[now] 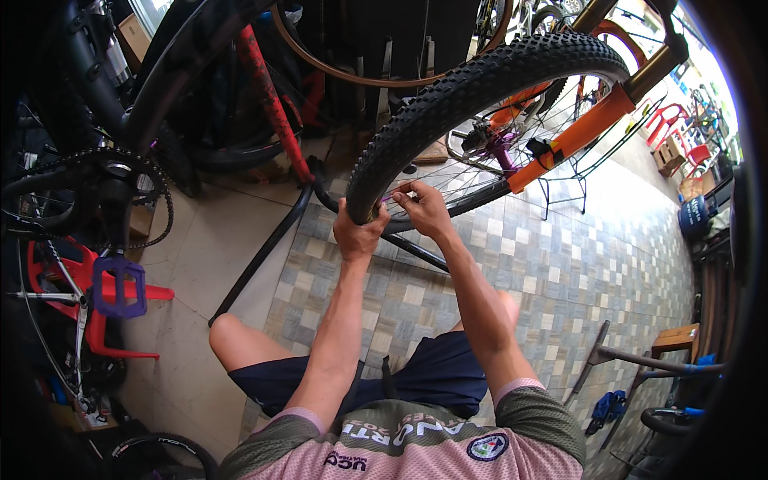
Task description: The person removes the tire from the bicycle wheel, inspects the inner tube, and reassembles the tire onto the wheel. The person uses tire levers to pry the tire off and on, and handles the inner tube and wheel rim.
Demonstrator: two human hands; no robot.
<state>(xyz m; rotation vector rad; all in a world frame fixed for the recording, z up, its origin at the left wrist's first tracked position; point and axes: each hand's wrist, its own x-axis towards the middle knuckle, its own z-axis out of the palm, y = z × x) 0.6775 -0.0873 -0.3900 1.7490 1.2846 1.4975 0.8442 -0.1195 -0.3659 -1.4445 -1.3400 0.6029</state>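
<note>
A bicycle wheel with a knobby black tire (488,76) hangs in front of me, mounted in a fork with orange lower legs (572,138) and a purple hub (502,152). At the tire's lower near end, my left hand (360,234) is wrapped around it, thumb toward the rim. Just to the right, inside the rim beside the spokes, my right hand (424,211) has its fingertips pinched together. A small purplish piece shows between the two hands at the rim. What exactly the right fingers hold is too small to tell.
A red stand post (272,104) with black tubular legs (264,260) stands left of the wheel. Further left are a crank with a purple pedal (120,288) and a red plastic chair (100,328). A tubular metal stand (640,360) is at the lower right on the tiled floor.
</note>
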